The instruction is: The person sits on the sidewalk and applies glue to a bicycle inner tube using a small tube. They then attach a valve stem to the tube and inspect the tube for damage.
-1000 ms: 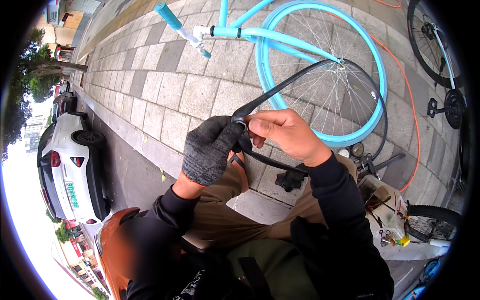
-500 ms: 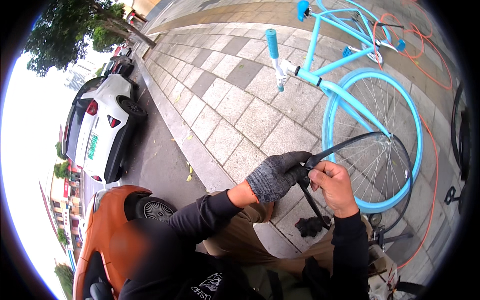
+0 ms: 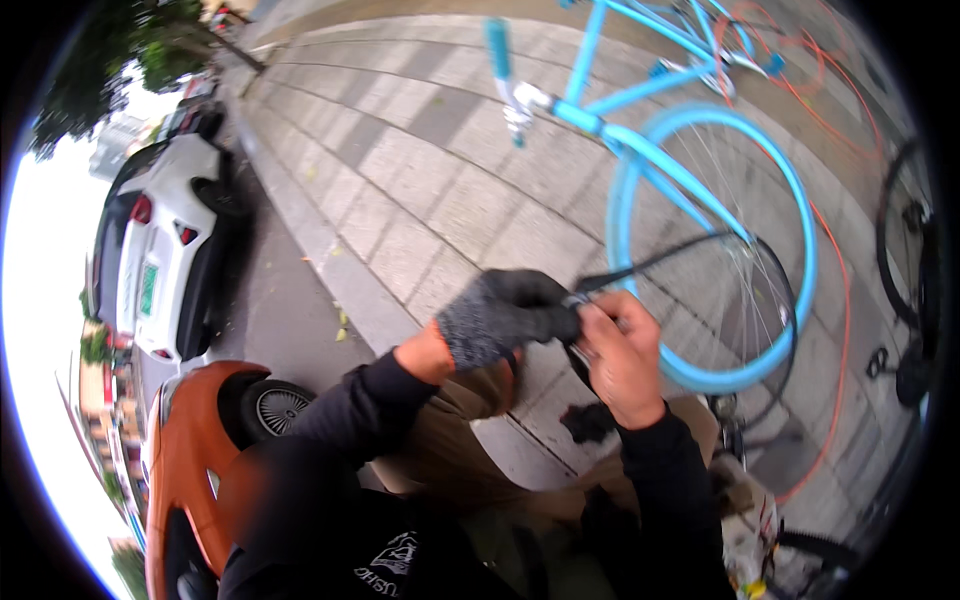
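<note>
A black bicycle inner tube [image 3: 660, 259] runs from my hands across the spokes of a light-blue front wheel [image 3: 628, 190] and loops down on its right. My left hand [image 3: 505, 318], in a grey and black knit glove, pinches the tube from the left. Bare and close against it, my right hand [image 3: 622, 362] has thumb and fingers closed on the same short stretch. A small greyish spot shows between the fingertips, too blurred to make out. Below the hands, a crumpled black glove-like item [image 3: 587, 422] lies on the paving near my knee.
The light-blue bicycle [image 3: 660, 158] lies beyond my hands, its handlebar grip [image 3: 498, 50] to the left. An orange hose [image 3: 840, 370] snakes down the right side. A white car [image 3: 165, 245] and an orange car [image 3: 200, 440] stand left of the kerb. Another black wheel [image 3: 888, 240] shows far right.
The whole view has shifted, so the scene sits further left. My fingers have come closer together on the tube, and my right hand has turned, its back now more toward me.
</note>
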`<state>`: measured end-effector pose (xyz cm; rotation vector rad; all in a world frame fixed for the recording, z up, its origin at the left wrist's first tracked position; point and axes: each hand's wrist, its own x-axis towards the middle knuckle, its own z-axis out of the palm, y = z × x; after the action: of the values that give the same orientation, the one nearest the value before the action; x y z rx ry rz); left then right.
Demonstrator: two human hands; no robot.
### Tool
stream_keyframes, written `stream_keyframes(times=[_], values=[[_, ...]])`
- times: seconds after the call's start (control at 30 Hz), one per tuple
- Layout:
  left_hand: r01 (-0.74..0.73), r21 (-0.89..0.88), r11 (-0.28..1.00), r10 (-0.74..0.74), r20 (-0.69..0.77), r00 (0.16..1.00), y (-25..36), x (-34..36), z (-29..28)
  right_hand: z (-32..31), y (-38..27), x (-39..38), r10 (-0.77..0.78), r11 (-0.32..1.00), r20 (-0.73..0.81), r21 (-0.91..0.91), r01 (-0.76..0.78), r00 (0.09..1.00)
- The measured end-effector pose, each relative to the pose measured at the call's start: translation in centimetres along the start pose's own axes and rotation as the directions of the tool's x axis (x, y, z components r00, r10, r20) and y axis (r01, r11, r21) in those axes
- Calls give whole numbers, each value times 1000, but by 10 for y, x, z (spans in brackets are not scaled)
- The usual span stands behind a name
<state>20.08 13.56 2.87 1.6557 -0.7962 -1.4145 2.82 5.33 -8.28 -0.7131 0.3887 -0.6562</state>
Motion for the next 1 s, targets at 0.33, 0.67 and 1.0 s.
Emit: stream_keyframes(times=[0.33, 0.67, 1.0], values=[[-63, 113, 992, 77, -125, 989, -16, 3, -3, -4, -11, 8, 115, 986, 120, 107, -128, 986], [-100, 128, 987, 122, -182, 976, -20, 1, -2, 5, -21, 9, 161, 987, 67, -38, -159, 985], [-14, -73, 997, 1, -176, 984, -24, 8, 5, 8, -17, -2, -115, 959, 81, -252, 132, 990]])
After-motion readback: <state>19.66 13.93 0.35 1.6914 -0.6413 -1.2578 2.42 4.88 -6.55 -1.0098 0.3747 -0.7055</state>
